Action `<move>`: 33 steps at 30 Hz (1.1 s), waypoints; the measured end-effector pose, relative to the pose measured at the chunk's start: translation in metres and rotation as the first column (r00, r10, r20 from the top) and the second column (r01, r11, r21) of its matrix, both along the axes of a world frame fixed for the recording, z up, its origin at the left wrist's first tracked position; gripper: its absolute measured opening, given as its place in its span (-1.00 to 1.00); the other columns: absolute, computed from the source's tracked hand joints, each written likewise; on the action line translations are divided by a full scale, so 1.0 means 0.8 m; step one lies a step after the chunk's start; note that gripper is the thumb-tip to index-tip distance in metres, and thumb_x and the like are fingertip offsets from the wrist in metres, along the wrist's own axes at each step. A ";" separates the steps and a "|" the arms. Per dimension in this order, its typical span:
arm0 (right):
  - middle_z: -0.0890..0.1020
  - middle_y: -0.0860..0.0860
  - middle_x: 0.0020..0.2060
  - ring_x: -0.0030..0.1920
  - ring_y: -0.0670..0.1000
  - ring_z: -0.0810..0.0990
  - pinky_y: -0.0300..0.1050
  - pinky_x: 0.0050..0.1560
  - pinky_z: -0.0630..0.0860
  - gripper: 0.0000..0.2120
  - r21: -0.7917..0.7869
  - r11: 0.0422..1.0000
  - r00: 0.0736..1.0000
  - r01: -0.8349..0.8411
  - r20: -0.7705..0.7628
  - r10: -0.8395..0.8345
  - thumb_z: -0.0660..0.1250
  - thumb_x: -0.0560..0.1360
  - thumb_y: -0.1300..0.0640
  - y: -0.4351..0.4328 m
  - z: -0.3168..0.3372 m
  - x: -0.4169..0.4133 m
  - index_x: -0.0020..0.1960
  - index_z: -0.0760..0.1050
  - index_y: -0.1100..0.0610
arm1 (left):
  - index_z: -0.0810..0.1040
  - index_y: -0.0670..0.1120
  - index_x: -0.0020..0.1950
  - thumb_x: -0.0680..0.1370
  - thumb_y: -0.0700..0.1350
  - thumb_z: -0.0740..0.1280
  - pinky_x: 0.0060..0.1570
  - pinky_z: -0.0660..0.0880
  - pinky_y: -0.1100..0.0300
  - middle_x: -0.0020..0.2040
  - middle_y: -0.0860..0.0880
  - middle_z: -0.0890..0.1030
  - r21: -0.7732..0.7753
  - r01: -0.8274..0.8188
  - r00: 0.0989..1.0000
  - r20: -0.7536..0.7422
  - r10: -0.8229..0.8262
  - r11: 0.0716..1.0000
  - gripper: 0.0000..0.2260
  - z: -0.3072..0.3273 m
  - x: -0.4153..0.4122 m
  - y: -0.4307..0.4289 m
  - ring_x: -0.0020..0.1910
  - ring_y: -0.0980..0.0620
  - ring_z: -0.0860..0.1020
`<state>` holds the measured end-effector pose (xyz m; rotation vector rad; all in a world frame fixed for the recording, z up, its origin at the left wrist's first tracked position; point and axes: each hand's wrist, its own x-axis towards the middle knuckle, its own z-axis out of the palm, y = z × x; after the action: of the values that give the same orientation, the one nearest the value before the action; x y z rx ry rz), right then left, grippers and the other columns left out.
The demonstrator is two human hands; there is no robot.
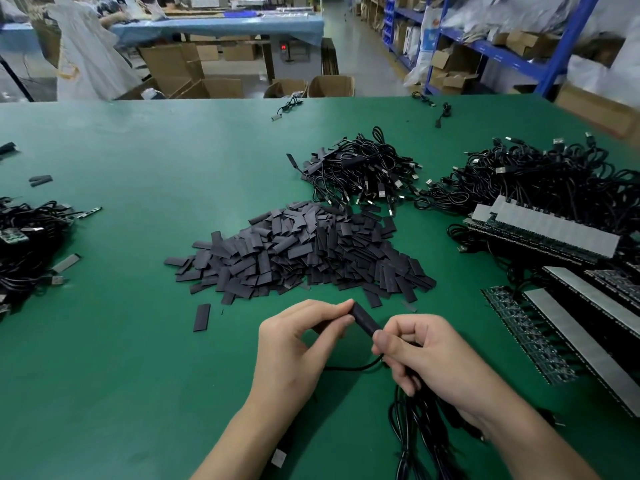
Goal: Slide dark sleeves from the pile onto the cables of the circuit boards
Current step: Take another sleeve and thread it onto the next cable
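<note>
A big pile of flat dark sleeves (304,251) lies mid-table on the green mat (138,341). Just in front of it, my left hand (294,348) pinches the upper end of one dark sleeve (363,318) between thumb and fingertips. My right hand (426,358) grips the sleeve's lower end together with a thin black cable (353,368) that loops out below it. What is inside the sleeve is hidden. More black cables (422,427) hang bunched under my right hand. Rows of circuit boards with cables (540,230) lie at the right.
A heap of sleeved cables (363,174) sits behind the sleeve pile, and a larger cable tangle (554,171) at the back right. Another cable bundle (27,244) lies at the left edge. A loose sleeve (202,317) lies left of my hands. Shelving, boxes and a person stand beyond the table.
</note>
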<state>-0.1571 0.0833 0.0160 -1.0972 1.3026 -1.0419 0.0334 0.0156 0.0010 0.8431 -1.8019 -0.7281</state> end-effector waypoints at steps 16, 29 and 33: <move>0.76 0.10 -0.02 -0.09 0.11 0.76 -0.15 0.00 0.62 -0.68 -0.099 0.992 0.993 -0.080 -0.090 0.071 0.53 0.41 -0.13 0.002 0.010 -0.016 0.14 0.61 -0.21 | 0.72 -0.07 -0.11 0.46 -0.06 0.53 -0.20 0.60 0.24 -0.23 -0.17 0.72 0.539 0.247 0.836 -0.539 0.104 0.806 -0.90 0.012 0.005 -0.002 -0.25 0.02 0.69; 0.73 0.03 -0.23 -0.44 -0.07 0.59 -0.26 -0.54 0.43 -0.90 -0.290 0.908 0.858 0.303 -0.332 -0.392 0.38 0.62 0.14 -0.080 0.059 -0.053 -0.05 0.66 0.04 | 0.57 0.19 -0.03 0.39 0.56 0.08 -0.24 0.42 0.25 -0.28 0.20 0.55 0.149 -0.117 0.802 0.597 0.005 0.982 -0.46 0.010 0.021 -0.004 -0.23 0.23 0.49; 0.72 0.00 -0.25 -0.45 -0.14 0.58 -0.27 -0.52 0.43 -0.92 -0.371 0.865 0.765 0.338 -0.427 -0.482 0.36 0.64 0.16 -0.178 0.103 -0.077 0.07 0.63 0.10 | 0.57 0.20 -0.06 0.33 0.62 0.08 -0.27 0.39 0.33 -0.29 0.20 0.57 0.147 -0.049 0.751 0.658 -0.061 0.988 -0.41 0.015 0.030 -0.004 -0.25 0.26 0.50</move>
<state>-0.2185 -0.0587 0.0985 -1.3918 1.9388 -1.3454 0.0571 0.0123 0.0130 1.3234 -2.3976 -0.6150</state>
